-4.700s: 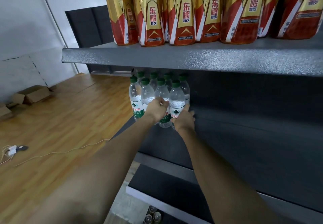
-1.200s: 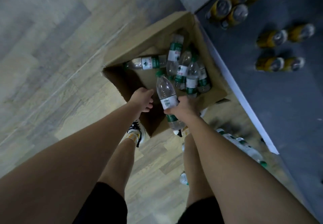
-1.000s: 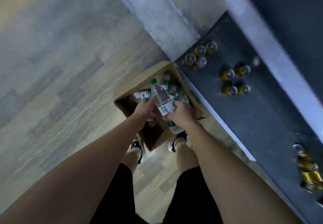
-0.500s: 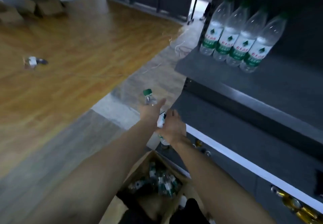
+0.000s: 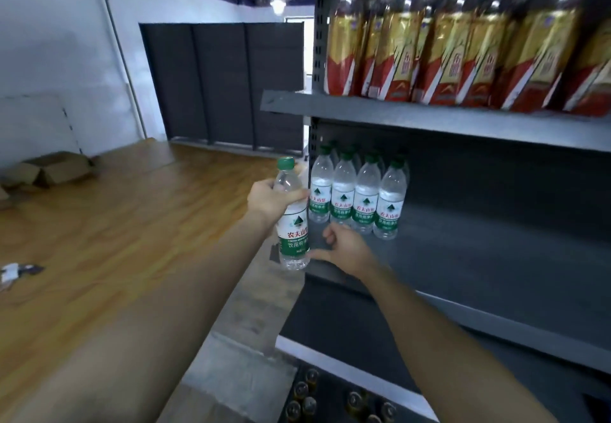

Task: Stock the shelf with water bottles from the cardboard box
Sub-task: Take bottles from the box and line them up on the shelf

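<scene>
The middle shelf (image 5: 479,257) is bare grey metal across most of its width to the right of the standing water bottles (image 5: 355,199), and its front edge runs down to the right from a corner just beside the right hand (image 5: 347,249). The shelf above (image 5: 429,118) overhangs that room and limits the height over the bottle caps. The standing bottles form a tight block at the shelf's left end, four in the front row with more behind, beside the perforated upright post (image 5: 318,36). The upper shelf carries a packed row of gold and red drink bottles (image 5: 463,49); small cans (image 5: 307,399) sit on the lowest level below. To the left lie open wooden floor, a cardboard box (image 5: 49,169) by the wall and dark panels at the back. The left hand (image 5: 272,199) is clenched around the upper body of one water bottle (image 5: 292,224), held upright just outside the shelf's left corner, nearly touching the front-left standing bottle. The right hand is loosely open, its thumb touching the bottle's base and fingers curled, grasping nothing. Half a second ago both hands held the bottle lower, over the box at the person's feet; now it is up at shelf level.
</scene>
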